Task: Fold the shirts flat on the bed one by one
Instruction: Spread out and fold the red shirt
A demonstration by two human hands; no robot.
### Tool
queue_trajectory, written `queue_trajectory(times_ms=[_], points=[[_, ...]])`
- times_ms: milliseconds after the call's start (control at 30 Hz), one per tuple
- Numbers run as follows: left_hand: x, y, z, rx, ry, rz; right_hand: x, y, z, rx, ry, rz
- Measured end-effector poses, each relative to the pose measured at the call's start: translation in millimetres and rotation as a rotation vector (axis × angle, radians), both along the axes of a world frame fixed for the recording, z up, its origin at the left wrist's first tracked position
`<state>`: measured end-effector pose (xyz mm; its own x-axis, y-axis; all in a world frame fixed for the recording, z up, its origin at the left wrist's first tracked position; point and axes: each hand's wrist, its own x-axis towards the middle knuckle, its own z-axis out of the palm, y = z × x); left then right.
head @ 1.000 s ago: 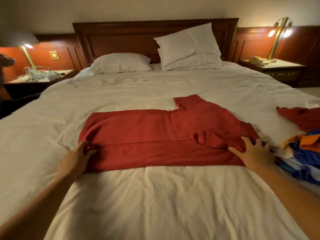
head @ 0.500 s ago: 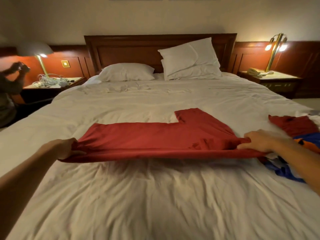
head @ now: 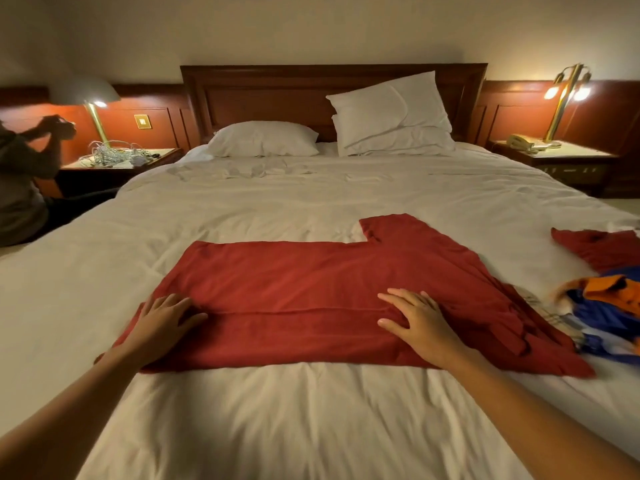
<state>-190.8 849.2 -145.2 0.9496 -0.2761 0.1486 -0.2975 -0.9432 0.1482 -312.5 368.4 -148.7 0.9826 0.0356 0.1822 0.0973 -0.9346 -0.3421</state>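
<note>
**Once the Near Edge Is Over, Both Palms Settle on the Red Shirt**

Whereas half a second ago the near edge of the red shirt (head: 329,271) hung lifted off the sheet between two gripping hands, it now lies turned over onto the body of the garment. A straight line runs across the cloth from one hand to the other. The left hand (head: 162,320) rests flat near the shirt's left end, fingers spread and relaxed, gripping nothing. The right hand (head: 419,320) has let go as well and presses open-palmed on the middle of the cloth, having come inward from the right end where it held the fabric before. The shirt lies sideways across the middle of the bed (head: 311,427), with one sleeve (head: 391,230) pointing away toward the pillows (head: 388,112).

From where I stand, that reads as the first lengthwise fold laid down and now being smoothed. The right end is bunched and shadowed, so I cannot tell whether the near sleeve is tucked inside or merely crumpled under. The far sleeve is not yet folded in, and the strip would then want doubling end to end, so this shirt seems about a third done. Against its right end waits a heap of other clothes (head: 609,299), red, orange and blue, which suggests more shirts to come. Another person (head: 20,181) sits by the left bedside table, busy with something of their own.
</note>
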Motion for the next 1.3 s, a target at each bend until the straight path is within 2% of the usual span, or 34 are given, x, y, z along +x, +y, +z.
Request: queue_trajectory(times_ms=[67,167,267,433,567,667,733,900,1000,1167,1300], points=[[6.5,6.0,-3.4,-0.047,-0.037,-0.053,15.5,4.7,-6.8,-0.017,0.011,0.019],[19.2,14.5,-11.1,0.036,-0.124,-0.057,37.3,5.1,-10.2,-0.126,0.002,0.027],[35.1,20.4,-15.2,0.033,-0.176,-0.062,51.2,2.8,-7.0,-0.16,-0.04,0.01],[49.8,20.6,-28.3,0.107,-0.002,0.035,54.0,-3.3,-12.3,-0.181,-0.044,-0.005],[40.5,5.8,-27.4,0.084,0.051,0.123,30.0,-21.9,-7.3,-0.194,-0.143,-0.111],[25.8,-31.5,-22.8,-0.016,0.041,0.1,-1.8,-55.1,-3.9,-0.247,-0.037,-0.243],[16.4,-72.0,-20.9,-0.09,0.076,0.037,-18.8,-71.0,-1.5,-0.278,0.025,-0.252],[-1.8,-199.2,-19.5,-0.279,0.187,-0.147,-21.2,-95.3,15.1,-0.139,-0.111,-0.06],[-19.1,-238.5,-31.9,-0.228,0.176,-0.181,4.7,-114.5,38.5,0.051,-0.025,-0.051],[-19.9,-234.5,-36.9,-0.22,0.148,-0.177,60.8,-129.0,72.3,0.2,-0.087,-0.253],[-17.9,-236.3,-38.8,-0.188,0.128,-0.174,30.6,-117.0,58.7,0.17,-0.135,-0.42]])
